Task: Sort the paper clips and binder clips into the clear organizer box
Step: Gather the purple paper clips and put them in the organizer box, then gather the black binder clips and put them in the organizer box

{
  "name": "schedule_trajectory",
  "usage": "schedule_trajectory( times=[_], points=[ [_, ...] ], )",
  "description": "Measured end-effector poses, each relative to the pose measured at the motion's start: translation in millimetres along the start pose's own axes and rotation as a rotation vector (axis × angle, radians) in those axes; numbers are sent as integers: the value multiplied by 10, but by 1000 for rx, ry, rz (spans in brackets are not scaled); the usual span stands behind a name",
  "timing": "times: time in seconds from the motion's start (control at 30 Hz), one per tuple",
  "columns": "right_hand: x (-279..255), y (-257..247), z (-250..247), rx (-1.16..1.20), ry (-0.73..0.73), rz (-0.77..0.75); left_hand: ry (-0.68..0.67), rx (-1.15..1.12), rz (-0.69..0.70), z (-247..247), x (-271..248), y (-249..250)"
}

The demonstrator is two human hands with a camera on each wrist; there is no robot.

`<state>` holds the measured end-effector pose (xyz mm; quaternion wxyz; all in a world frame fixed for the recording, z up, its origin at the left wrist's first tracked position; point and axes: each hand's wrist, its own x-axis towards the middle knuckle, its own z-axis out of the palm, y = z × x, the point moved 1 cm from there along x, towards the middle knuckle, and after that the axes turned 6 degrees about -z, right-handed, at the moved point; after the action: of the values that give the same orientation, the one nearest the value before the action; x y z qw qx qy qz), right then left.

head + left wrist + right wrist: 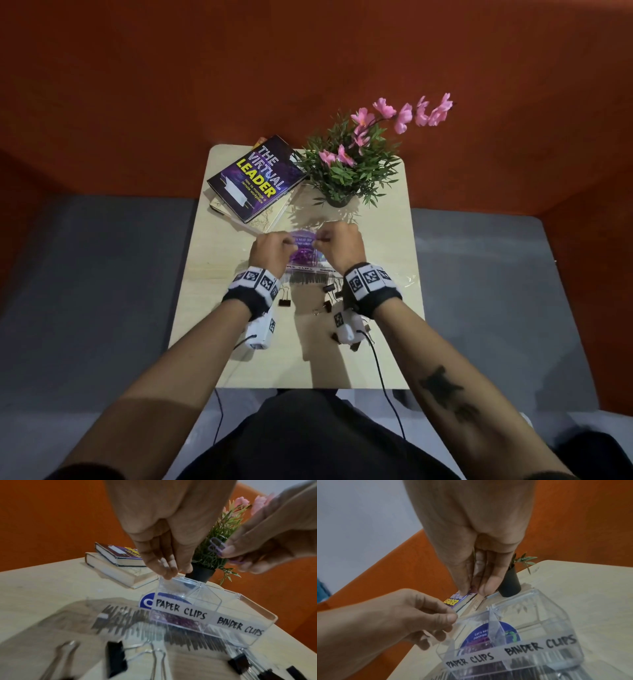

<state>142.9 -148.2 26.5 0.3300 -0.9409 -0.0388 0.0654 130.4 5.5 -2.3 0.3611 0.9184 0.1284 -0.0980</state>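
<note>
The clear organizer box (308, 271) stands mid-table, labelled PAPER CLIPS on its left half and BINDER CLIPS on its right half (240, 627). Purple paper clips (303, 255) lie in the left compartment. My left hand (169, 573) pinches the box's far left rim. My right hand (257, 547) hovers above the box and pinches a few purple paper clips (216, 545) between thumb and fingertips; in the right wrist view only a purple sliver shows at those fingertips (476, 588). Black binder clips (328, 287) lie loose on the table in front of the box, one (116, 657) close to my left wrist.
Two stacked books (257, 178) lie at the table's back left. A potted plant with pink flowers (346, 164) stands at the back, right behind the box. The small beige table (394, 342) ends close on every side, with orange and grey seating around it.
</note>
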Motion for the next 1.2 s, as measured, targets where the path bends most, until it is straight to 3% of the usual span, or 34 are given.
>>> schedule_trajectory(
  times=[0.17,0.3,0.37,0.43,0.53,0.63,0.8,1.03,1.1,1.2],
  points=[
    [-14,-75,118,-13,-129,-24,96,50,-2,-145,-272,-409],
    [-292,197,-33,38,-96,42,126,212,-44,-356,-539,-826],
    [-491,479,-145,-28,-85,144,0,363,-173,-418,-633,-1049],
    [-716,778,-199,-126,-208,246,-168,478,-287,-437,-716,-1198],
    [-1006,1111,-164,-198,-427,354,-304,511,-323,-355,-794,-1288],
    [-1130,1195,-60,-200,-466,390,-351,439,-323,-220,-812,-1225],
    [-1093,973,156,-139,-461,323,-419,364,-284,37,-759,-942],
    [-1072,646,472,-191,-448,159,-389,444,-73,445,-848,-674],
    [-1075,614,517,-163,-463,107,-397,453,5,487,-907,-607],
    [-1080,674,443,-140,-404,94,-372,455,13,357,-948,-602]
  ],
)
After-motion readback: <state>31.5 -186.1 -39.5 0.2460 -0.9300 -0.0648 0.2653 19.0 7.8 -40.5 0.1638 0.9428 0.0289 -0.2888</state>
